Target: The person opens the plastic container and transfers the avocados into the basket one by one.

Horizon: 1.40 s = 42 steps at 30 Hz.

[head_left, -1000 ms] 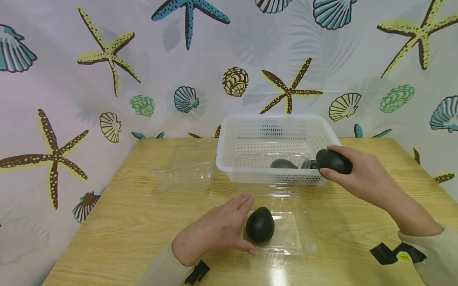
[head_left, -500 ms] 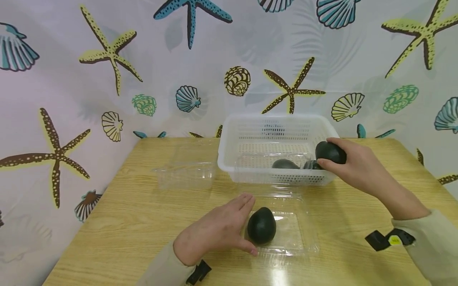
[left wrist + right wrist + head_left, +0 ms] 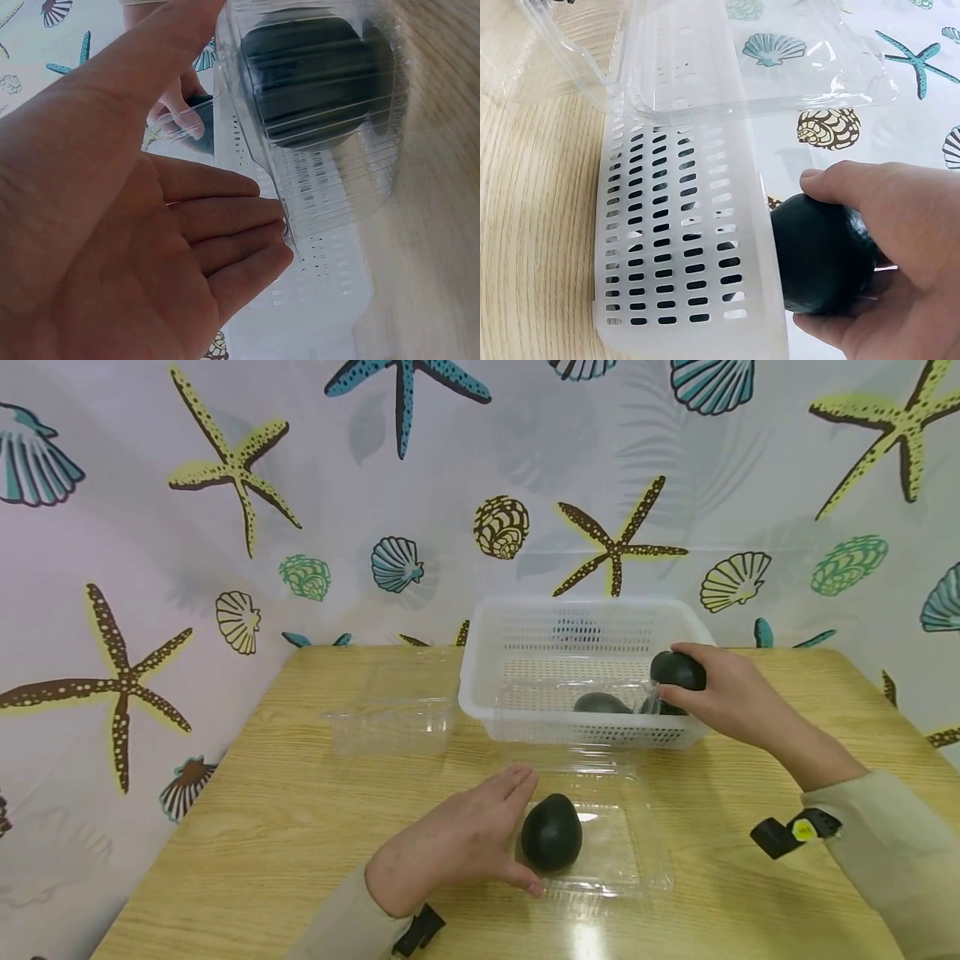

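My right hand [image 3: 731,693] grips a dark avocado [image 3: 677,670] over the right front of a white perforated basket [image 3: 480,710]. In the right wrist view the held avocado [image 3: 821,255] shows beyond the basket wall [image 3: 667,225], between thumb and fingers. Another avocado [image 3: 600,702] lies inside the basket, and a further dark shape beside it is partly hidden. My left hand [image 3: 457,843], fingers straight, rests at the left side of a clear plastic clamshell [image 3: 611,852] with one avocado [image 3: 552,833] in it. The left wrist view shows the fingertips touching the clamshell's rim [image 3: 281,195].
Another clear plastic container [image 3: 390,727] stands on the wooden table [image 3: 247,827], left of the basket. The clamshell's raised clear lid [image 3: 765,67] leans up in front of the basket. A cloth with starfish and shells [image 3: 435,485] hangs behind the table.
My right hand, holding the avocado, has moved left and slightly down toward the basket's inside. The left hand and the avocado in the clamshell have stayed in place.
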{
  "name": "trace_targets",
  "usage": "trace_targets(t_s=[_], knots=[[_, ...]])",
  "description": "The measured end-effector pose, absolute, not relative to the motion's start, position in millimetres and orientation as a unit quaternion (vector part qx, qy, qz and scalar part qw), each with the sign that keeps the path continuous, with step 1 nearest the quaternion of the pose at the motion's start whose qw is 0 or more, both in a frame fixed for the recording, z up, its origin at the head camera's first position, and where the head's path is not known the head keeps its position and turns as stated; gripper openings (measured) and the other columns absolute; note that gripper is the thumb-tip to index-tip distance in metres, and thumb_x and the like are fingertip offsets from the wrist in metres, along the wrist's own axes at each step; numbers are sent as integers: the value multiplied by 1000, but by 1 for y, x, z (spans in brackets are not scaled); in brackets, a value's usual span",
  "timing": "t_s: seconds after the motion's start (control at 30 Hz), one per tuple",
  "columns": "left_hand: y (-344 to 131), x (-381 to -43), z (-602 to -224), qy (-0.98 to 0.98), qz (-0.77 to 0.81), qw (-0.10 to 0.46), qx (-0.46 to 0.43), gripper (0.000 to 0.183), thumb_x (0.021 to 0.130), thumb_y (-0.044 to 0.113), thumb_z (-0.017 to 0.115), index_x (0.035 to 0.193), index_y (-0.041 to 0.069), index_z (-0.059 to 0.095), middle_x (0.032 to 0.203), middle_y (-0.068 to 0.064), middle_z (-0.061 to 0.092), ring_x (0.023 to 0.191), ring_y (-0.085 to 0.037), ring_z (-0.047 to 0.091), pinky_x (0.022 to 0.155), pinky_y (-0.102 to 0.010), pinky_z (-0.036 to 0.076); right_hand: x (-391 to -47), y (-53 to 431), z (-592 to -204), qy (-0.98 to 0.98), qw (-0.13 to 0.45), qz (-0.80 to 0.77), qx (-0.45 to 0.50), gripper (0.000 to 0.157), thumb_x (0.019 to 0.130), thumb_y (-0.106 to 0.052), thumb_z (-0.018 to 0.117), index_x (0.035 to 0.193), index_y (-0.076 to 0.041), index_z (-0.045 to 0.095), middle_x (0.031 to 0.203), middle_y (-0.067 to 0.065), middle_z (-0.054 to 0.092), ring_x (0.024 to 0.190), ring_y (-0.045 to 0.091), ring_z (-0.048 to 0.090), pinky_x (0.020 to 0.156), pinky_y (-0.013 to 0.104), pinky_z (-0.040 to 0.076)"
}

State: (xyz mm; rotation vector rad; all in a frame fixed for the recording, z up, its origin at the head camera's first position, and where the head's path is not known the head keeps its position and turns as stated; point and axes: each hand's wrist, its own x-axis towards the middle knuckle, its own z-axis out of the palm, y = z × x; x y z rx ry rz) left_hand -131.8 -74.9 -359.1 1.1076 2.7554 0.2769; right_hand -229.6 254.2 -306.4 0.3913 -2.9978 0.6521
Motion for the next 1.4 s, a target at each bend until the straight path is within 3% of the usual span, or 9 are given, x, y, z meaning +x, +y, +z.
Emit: trace_targets(t_s=[0.3,0.5,0.8,1.13,1.4], knots=[[-75,-132,-359,920,89,76,373,121,69,65,77,154,-5,26,160,-19,30,150,-26,31,119,-35,33,-240,251,-313,-959,11,235,157,58,97,-29,64,146,-6,45,142,28,50,119,46,56,91,62,51],[-74,-132,-358,922,85,83,369,121,69,65,77,154,-4,26,161,-19,28,150,-27,29,120,-36,32,-249,249,-317,-952,3,235,198,49,98,-31,63,139,-6,54,137,24,56,122,42,54,95,60,47],[-75,-132,-359,920,85,69,375,120,69,65,77,153,-4,28,160,-20,31,149,-27,31,119,-36,33,-262,239,-323,-954,-20,222,200,48,95,-31,67,134,-5,58,131,22,60,120,39,55,98,59,44],[-75,-132,-359,922,79,75,372,120,69,66,76,154,-4,28,161,-20,29,150,-27,30,119,-35,33,-272,234,-325,-941,-70,229,240,41,98,-14,56,137,-2,53,135,25,56,120,39,53,101,60,42],[-75,-132,-359,925,75,81,365,119,70,67,75,154,-3,27,161,-18,28,150,-26,28,120,-35,32,-274,229,-327,-936,-100,230,246,48,98,-21,60,142,-4,50,144,24,50,131,43,47,109,64,36]])
